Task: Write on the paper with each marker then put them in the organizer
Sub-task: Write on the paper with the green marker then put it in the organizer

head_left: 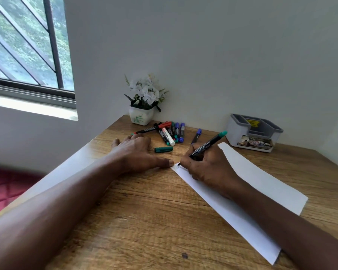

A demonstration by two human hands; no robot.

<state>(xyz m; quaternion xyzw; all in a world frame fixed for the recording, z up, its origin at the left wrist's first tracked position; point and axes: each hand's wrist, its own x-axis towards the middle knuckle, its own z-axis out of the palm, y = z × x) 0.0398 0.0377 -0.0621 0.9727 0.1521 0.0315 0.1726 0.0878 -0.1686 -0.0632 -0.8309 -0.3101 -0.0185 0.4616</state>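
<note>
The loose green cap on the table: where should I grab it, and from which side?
Pinch the green cap across its middle, from above. It lies flat on the table, lengthwise left-right, so both long sides are free. The left hand sits closest; the right hand grips a marker.

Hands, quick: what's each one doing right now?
Left hand: open, flat on the table.
Right hand: grips the green marker, tip on the paper.

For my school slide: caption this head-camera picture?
Right hand writes on the paper with a green marker; left hand rests flat on the table.
</note>
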